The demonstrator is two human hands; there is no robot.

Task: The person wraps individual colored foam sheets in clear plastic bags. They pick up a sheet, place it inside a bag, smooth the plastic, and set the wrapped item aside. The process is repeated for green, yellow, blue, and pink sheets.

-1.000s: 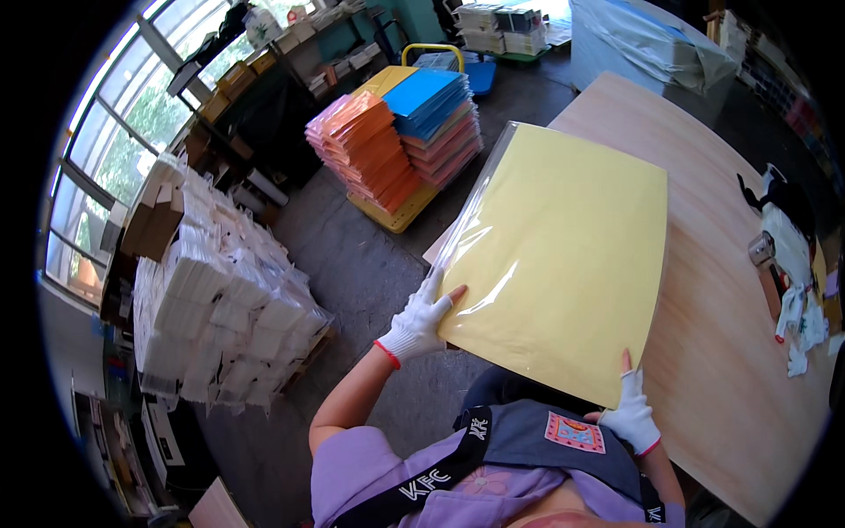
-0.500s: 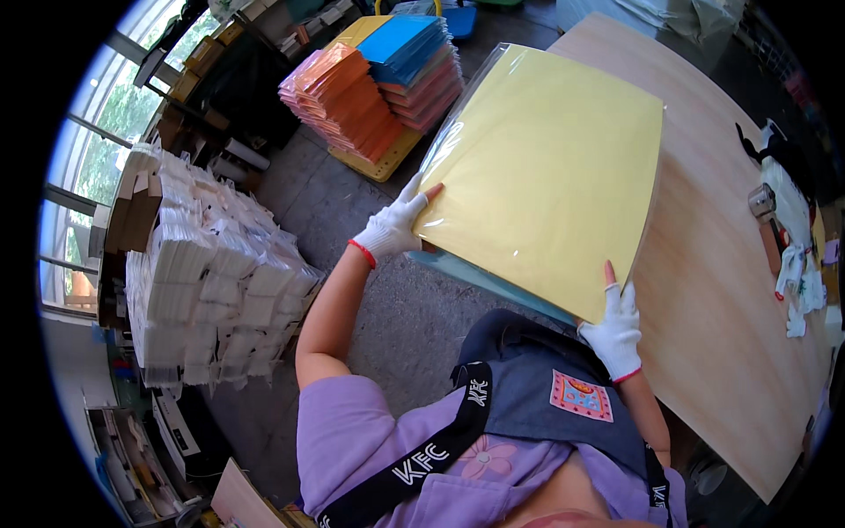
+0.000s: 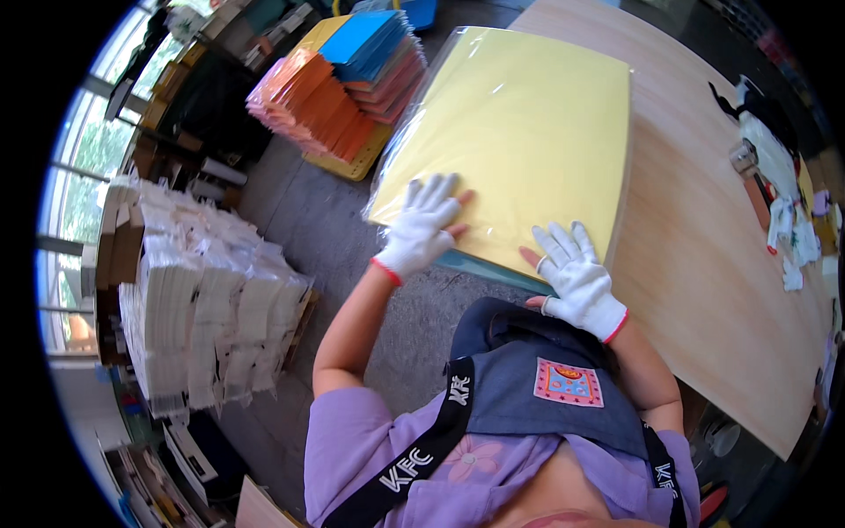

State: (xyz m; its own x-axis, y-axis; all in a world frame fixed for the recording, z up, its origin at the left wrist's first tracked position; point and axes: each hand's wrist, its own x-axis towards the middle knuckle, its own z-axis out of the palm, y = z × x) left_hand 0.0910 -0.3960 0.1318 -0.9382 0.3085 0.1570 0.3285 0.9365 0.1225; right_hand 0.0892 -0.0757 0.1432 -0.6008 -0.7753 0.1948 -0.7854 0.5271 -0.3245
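A large pack of pale yellow paper [image 3: 519, 141] in clear plastic wrap lies at the table's left end. My left hand [image 3: 419, 229], in a white knitted glove with red cuff and bare thumb and forefinger, rests on its near left corner with fingers spread. Over the near right corner lies my right hand [image 3: 576, 280], gloved the same way, its fingers stretched out on the wrap. Neither hand grips anything. Below the near edge of the yellow pack, a blue-green layer [image 3: 493, 268] shows; most of it is hidden.
The pale wooden tabletop [image 3: 704, 255] stretches to the right, with gloves [image 3: 783, 224] and a tape roll [image 3: 744, 157] on its far side. Beyond on the left, wrapped orange paper [image 3: 321, 101] and blue paper [image 3: 365, 44] are stacked. White bundles [image 3: 211, 299] stand high at left.
Both hands have let go of the pack's edges and now lie spread on its top. The pack has come down onto the stack. My view has shifted slightly.
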